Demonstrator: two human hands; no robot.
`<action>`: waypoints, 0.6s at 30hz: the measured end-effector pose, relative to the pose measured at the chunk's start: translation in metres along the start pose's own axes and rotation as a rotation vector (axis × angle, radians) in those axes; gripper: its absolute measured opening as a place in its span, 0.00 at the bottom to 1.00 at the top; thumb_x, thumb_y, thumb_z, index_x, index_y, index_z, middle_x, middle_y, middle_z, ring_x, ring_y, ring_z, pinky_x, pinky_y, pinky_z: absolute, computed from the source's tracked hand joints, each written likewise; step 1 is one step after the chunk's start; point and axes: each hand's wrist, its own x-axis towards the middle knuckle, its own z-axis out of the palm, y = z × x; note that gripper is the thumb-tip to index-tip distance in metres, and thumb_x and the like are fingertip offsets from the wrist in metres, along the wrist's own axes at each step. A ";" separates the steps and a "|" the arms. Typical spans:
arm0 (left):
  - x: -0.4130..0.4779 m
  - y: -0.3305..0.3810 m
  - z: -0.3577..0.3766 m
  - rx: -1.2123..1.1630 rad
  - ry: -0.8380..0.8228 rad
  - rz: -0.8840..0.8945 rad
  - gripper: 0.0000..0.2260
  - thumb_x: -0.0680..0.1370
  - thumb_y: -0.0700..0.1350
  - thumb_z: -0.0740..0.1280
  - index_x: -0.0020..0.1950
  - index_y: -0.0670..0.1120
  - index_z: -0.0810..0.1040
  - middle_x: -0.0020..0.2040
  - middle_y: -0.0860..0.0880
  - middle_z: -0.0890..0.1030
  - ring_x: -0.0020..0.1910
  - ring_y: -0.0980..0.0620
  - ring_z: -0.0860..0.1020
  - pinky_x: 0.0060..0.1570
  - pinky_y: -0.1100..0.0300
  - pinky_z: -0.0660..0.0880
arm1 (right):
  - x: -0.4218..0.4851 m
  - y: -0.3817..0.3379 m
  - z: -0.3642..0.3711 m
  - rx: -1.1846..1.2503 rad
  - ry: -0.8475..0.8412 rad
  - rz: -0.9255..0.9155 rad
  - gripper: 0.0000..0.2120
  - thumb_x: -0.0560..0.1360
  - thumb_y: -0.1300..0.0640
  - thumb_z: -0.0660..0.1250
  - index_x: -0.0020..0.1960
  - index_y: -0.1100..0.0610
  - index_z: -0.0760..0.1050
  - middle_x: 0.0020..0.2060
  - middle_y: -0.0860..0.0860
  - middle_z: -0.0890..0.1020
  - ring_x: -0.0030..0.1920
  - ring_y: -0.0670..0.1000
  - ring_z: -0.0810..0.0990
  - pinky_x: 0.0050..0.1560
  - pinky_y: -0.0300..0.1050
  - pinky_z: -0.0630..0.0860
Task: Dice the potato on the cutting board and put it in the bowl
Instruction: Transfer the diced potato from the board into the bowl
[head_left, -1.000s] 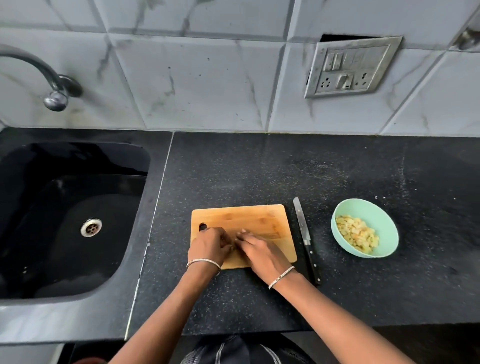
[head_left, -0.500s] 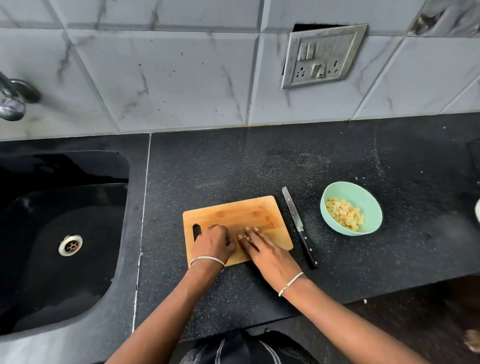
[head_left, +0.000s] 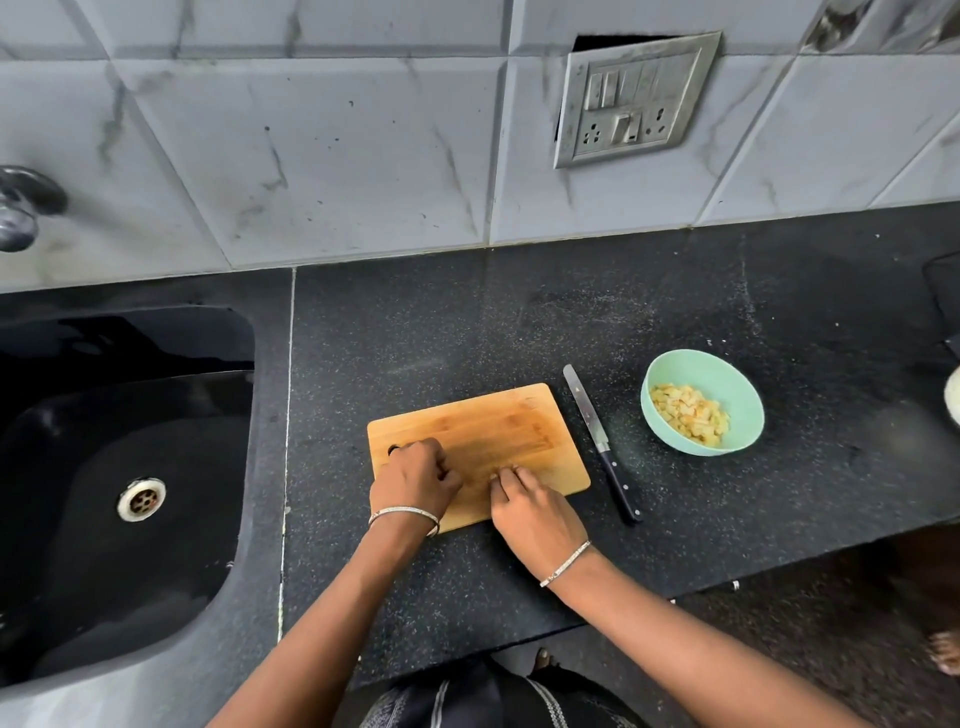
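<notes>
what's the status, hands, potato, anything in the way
Left hand curled, right hand fingers down, both on cutting board. Diced potato in bowl. Knife set down between board and bowl, nothing blocking.

Premises identified as a domestic kitchen: black speckled stone counter (head_left: 519, 322) with inset black sink (head_left: 119, 467), tap (head_left: 23, 208), marbled wall tiles (head_left: 337, 145), wall switch-and-socket plate (head_left: 631, 101), wooden cutting board (head_left: 498, 431), knife (head_left: 597, 436).

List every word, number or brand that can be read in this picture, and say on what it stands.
None can be read.
Grey metal switch and socket plate: no legible marking.
Black-handled kitchen knife: no brand visible.
Mint green bowl and wooden cutting board: plain.
</notes>
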 end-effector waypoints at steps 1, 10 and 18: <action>0.000 0.000 -0.001 -0.006 0.003 -0.006 0.04 0.73 0.47 0.69 0.43 0.48 0.77 0.40 0.51 0.81 0.43 0.47 0.78 0.39 0.56 0.75 | -0.001 0.000 0.002 0.005 0.016 -0.003 0.12 0.63 0.67 0.76 0.47 0.65 0.84 0.43 0.59 0.84 0.45 0.56 0.83 0.30 0.45 0.81; -0.003 0.001 -0.010 -0.008 -0.005 -0.028 0.03 0.72 0.47 0.70 0.42 0.50 0.78 0.40 0.52 0.81 0.41 0.47 0.79 0.38 0.58 0.72 | 0.017 0.025 -0.021 0.577 -0.076 0.380 0.09 0.75 0.63 0.70 0.53 0.57 0.85 0.48 0.53 0.86 0.48 0.54 0.84 0.50 0.45 0.81; -0.002 0.007 -0.012 -0.003 -0.017 -0.013 0.03 0.72 0.43 0.71 0.41 0.50 0.78 0.38 0.53 0.80 0.40 0.49 0.79 0.41 0.56 0.77 | 0.021 0.116 -0.071 1.777 0.195 1.124 0.09 0.68 0.74 0.73 0.48 0.68 0.82 0.43 0.61 0.85 0.46 0.58 0.86 0.50 0.47 0.82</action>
